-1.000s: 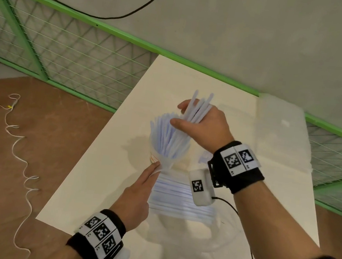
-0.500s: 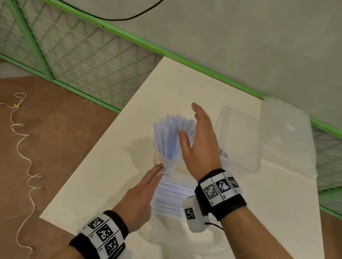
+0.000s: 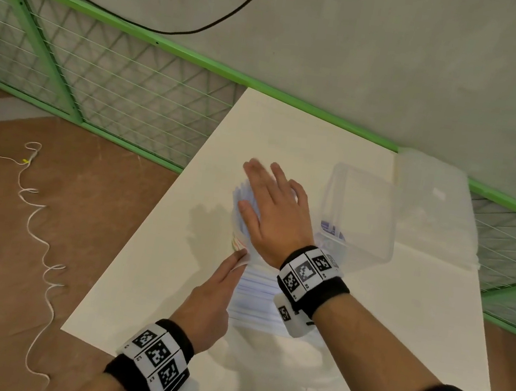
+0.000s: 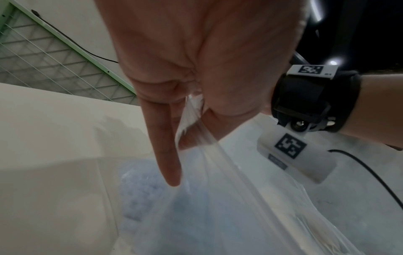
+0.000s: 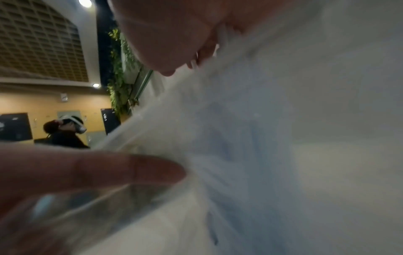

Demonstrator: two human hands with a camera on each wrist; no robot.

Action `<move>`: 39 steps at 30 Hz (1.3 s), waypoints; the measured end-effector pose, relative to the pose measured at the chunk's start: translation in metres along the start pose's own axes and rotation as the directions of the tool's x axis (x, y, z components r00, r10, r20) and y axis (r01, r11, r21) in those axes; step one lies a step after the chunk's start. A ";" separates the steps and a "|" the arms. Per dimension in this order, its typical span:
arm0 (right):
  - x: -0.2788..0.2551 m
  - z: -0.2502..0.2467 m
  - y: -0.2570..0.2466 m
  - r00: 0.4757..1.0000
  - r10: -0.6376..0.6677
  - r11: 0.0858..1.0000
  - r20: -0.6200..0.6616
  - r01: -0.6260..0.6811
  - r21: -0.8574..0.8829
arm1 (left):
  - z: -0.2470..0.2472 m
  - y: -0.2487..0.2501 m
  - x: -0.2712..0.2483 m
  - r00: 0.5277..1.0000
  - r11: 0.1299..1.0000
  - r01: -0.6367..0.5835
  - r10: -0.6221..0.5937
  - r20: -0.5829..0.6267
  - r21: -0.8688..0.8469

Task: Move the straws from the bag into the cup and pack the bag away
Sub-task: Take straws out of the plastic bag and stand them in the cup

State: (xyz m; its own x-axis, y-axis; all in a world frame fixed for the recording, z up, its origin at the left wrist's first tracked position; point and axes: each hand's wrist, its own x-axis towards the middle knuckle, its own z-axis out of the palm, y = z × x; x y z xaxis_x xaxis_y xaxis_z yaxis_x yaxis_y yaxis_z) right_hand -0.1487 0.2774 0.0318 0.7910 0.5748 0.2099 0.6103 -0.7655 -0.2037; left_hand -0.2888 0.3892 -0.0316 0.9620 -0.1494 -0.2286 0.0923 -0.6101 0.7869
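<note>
My right hand (image 3: 275,212) lies flat, fingers spread, on the thin pale-blue straws (image 3: 243,198) standing in the cup (image 3: 238,242). My left hand (image 3: 206,304) pinches the crinkly clear bag (image 4: 218,198), lying on the smooth white table (image 3: 153,273) just beside the cup.

The right hand (image 3: 275,212) is stretched forward with palm down and fingers straight and slightly spread, its forearm reaching in from the lower right in a dark sleeve. The left hand (image 3: 208,304) extends beside it with the index finger straight, while thumb and another finger pinch together. Both wrists wear black bands with marker tags.
</note>
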 end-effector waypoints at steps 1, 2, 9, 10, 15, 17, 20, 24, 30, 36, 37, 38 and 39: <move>0.001 0.000 -0.001 0.999 -0.015 0.999 0.042 0.017 -0.051 | 0.000 0.001 0.000 1.000 1.000 0.001 -0.001 -0.005 0.002; 0.002 -0.001 -0.001 0.997 -0.016 0.997 0.079 0.022 -0.080 | 0.000 0.001 0.000 1.000 1.000 0.003 -0.003 -0.009 0.003; -0.023 -0.041 -0.011 0.982 -0.090 0.991 -0.165 0.104 0.082 | 0.000 0.002 0.001 0.998 0.998 0.054 -0.055 0.008 0.042; -0.036 -0.042 -0.013 0.964 -0.139 0.977 -0.228 0.171 0.127 | 0.000 0.001 0.002 0.998 0.997 0.061 -0.061 0.009 0.057; -0.124 -0.004 -0.015 0.948 -0.075 0.983 0.309 0.018 0.182 | 0.005 0.001 0.003 0.999 0.999 -0.007 0.005 0.044 0.043; -0.153 0.029 -0.004 0.850 0.066 0.996 0.522 -0.085 0.012 | 0.006 0.008 0.003 0.998 0.999 0.010 -0.012 0.055 0.038; -0.180 0.063 0.007 0.841 0.165 0.985 0.514 -0.118 -0.124 | 0.010 0.016 0.003 0.998 0.998 0.028 -0.031 0.060 0.055; -0.188 0.082 0.007 0.897 0.205 0.970 0.391 -0.134 -0.201 | 0.016 0.016 0.004 0.996 0.998 0.011 -0.017 0.082 0.067; -0.186 0.088 0.005 0.904 0.266 0.951 0.334 -0.189 -0.246 | 0.015 0.016 0.002 0.997 0.996 0.028 -0.034 0.075 0.079; -0.184 0.089 0.005 0.914 0.268 0.949 0.306 -0.195 -0.250 | 0.013 0.016 -0.001 0.997 0.996 0.042 -0.047 0.058 0.079; -0.183 0.089 0.005 0.916 0.265 0.949 0.301 -0.192 -0.251 | 0.012 0.016 -0.001 0.997 0.996 0.046 -0.051 0.054 0.080; -0.182 0.089 0.005 0.917 0.264 0.949 0.299 -0.191 -0.252 | 0.012 0.016 -0.001 0.997 0.996 0.048 -0.052 0.052 0.080; -0.181 0.089 0.005 0.917 0.266 0.948 0.297 -0.193 -0.253 | 0.012 0.016 -0.001 0.997 0.996 0.047 -0.051 0.049 0.080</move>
State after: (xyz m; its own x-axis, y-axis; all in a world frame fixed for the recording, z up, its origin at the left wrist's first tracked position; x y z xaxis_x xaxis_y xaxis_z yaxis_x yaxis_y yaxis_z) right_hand -0.2847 0.1956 -0.0918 0.9006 0.4093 -0.1460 0.4148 -0.9099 0.0082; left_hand -0.2914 0.3704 -0.0255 0.9422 -0.1559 -0.2967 0.1168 -0.6770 0.7267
